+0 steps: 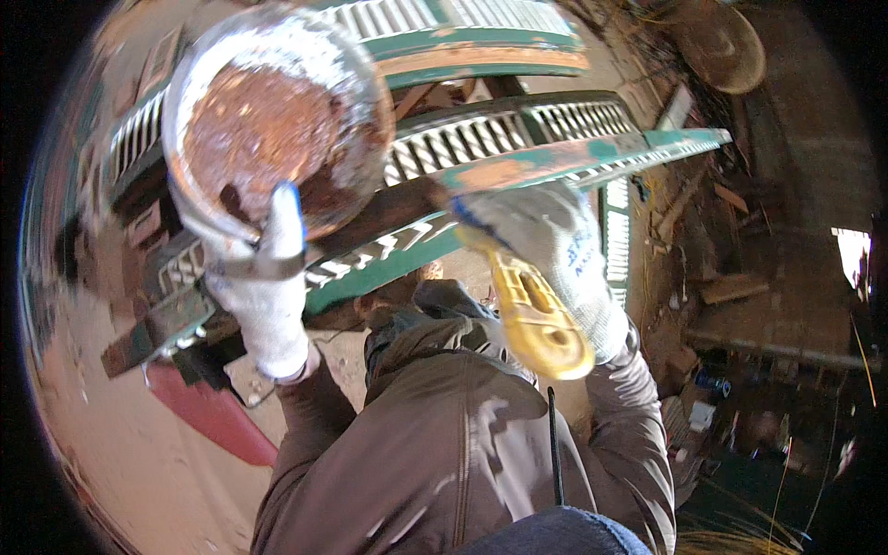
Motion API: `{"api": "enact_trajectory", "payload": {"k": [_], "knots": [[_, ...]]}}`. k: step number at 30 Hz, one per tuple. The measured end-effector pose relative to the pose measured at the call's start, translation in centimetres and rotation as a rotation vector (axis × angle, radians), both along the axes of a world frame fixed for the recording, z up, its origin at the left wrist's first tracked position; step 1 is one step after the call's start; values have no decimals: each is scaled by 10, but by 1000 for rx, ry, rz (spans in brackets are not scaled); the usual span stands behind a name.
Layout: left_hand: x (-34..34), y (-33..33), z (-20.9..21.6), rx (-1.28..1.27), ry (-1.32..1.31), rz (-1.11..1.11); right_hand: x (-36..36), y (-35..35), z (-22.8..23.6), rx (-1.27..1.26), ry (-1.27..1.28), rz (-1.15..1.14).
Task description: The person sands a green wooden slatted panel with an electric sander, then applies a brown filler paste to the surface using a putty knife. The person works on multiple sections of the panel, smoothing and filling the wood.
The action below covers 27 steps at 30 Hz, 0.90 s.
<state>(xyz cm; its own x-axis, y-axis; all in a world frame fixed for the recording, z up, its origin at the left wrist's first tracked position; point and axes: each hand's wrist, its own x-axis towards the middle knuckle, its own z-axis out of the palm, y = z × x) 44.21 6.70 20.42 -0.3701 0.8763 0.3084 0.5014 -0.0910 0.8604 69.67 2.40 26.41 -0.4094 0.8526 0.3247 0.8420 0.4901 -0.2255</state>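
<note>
My left hand (264, 305), in a white work glove with blue fingertips, is closed on a round metal tub (379, 102), its thumb hooked over the rim. Thick reddish-brown paste (259, 129) coats the inside of the tub. My gloved right hand (564, 245) grips a yellow-handled tool (536, 319) with a hole at the handle's end. The tool's head is hidden and blurred, so its kind cannot be made out. Just beyond that hand lies a green louvered shutter (555, 159) with brownish-orange patches along its frame.
Another patched green shutter (481, 60) lies farther off. A dark red object (208, 416) is at the lower left, below the shutter's end. Wood scraps (735, 289) and clutter cover the right side. A round brown object (726, 51) stands at the far right.
</note>
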Motion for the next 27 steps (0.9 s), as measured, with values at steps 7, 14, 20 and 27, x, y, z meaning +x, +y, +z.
{"api": "enact_trajectory", "payload": {"k": [7,14,20,27], "knots": [[-8,-3,-6,-60,120,39,69,-21,-45,186,707,-194],[-44,2,-49,262,685,-205,305,-6,-95,480,934,-685],[-23,27,-24,-82,-395,4,416,80,-79,758,279,-566],[-70,37,-16,-211,-685,-156,401,106,-95,730,364,-410]]}}
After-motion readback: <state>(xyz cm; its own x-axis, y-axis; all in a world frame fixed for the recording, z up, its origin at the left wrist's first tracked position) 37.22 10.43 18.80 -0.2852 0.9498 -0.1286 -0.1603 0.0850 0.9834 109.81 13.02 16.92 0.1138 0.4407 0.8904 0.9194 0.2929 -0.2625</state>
